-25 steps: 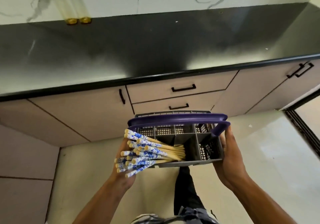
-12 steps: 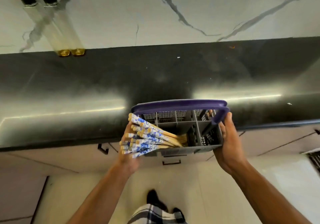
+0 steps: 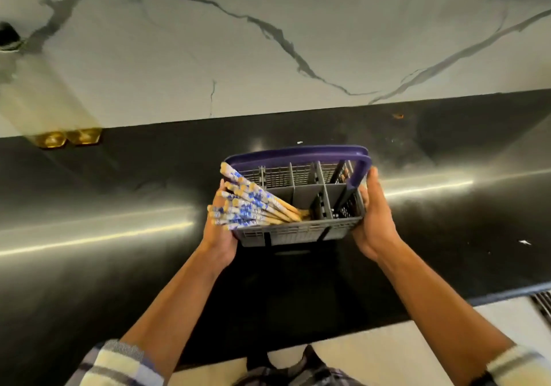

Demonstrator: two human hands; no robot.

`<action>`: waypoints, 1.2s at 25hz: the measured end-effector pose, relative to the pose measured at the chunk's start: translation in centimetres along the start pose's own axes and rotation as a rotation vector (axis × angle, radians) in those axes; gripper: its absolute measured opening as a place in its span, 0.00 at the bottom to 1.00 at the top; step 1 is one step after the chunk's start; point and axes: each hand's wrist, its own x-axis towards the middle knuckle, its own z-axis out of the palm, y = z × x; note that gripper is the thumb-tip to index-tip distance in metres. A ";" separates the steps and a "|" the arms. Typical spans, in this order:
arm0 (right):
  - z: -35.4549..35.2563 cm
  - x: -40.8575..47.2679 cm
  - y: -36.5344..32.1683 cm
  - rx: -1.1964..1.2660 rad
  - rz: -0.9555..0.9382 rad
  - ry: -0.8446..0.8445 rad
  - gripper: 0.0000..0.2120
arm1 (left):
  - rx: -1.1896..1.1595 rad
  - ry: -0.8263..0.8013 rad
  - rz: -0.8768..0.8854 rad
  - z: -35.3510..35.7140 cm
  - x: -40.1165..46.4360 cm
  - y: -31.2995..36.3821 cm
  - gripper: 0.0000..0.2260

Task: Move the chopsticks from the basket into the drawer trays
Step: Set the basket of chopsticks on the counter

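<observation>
A grey slotted basket with a purple handle and several compartments hangs over the black countertop. My left hand grips its left end and my right hand grips its right end. A bundle of several wooden chopsticks with blue-and-white patterned tops leans out of the left compartment, its tops resting against my left fingers. The drawers and their trays are out of view.
Two glass bottles with yellow liquid stand at the back left of the counter against the white marble wall. The counter's front edge runs below my forearms, with pale floor beneath it. A floor grille shows at the far right.
My hands have carried the basket up and forward, from in front of the cabinet drawers to over the countertop. The view has tilted up, so the drawers have dropped out of sight.
</observation>
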 end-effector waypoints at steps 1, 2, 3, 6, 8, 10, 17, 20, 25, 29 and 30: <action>0.2 1.6 -0.5 0.003 0.007 0.007 0.30 | -0.033 -0.006 -0.025 0.3 1.6 0.5 0.20; 0.5 3.2 -1.0 0.020 0.013 0.002 0.29 | -0.063 -0.017 -0.045 0.8 2.7 1.3 0.20; 0.7 4.5 -1.4 0.037 0.009 -0.001 0.29 | -0.083 -0.031 -0.043 1.1 3.9 1.8 0.20; 1.2 8.2 -2.5 0.046 0.028 -0.018 0.28 | -0.118 0.009 -0.046 1.9 6.8 3.2 0.21; 1.5 9.9 -3.0 0.062 0.045 -0.035 0.28 | -0.100 0.011 -0.050 2.5 7.9 3.5 0.22; 1.4 11.3 -3.0 0.077 0.069 -0.050 0.29 | -0.095 0.021 -0.053 2.9 8.8 3.5 0.22; 0.4 12.8 -1.8 0.055 0.133 -0.078 0.29 | -0.091 0.086 -0.064 3.1 9.4 2.3 0.23; 0.0 12.4 -1.5 0.030 0.144 -0.107 0.29 | -0.070 0.106 -0.077 2.7 8.9 1.7 0.23; -0.5 11.7 -0.8 0.004 0.159 -0.089 0.30 | -0.029 0.124 -0.062 2.5 7.5 1.4 0.22; -0.7 11.1 -0.8 -0.048 0.091 -0.023 0.28 | -0.030 0.207 0.029 3.1 6.5 1.9 0.18; -1.0 10.8 -0.7 -0.069 0.063 -0.003 0.25 | -0.001 0.241 0.063 3.0 6.2 1.7 0.17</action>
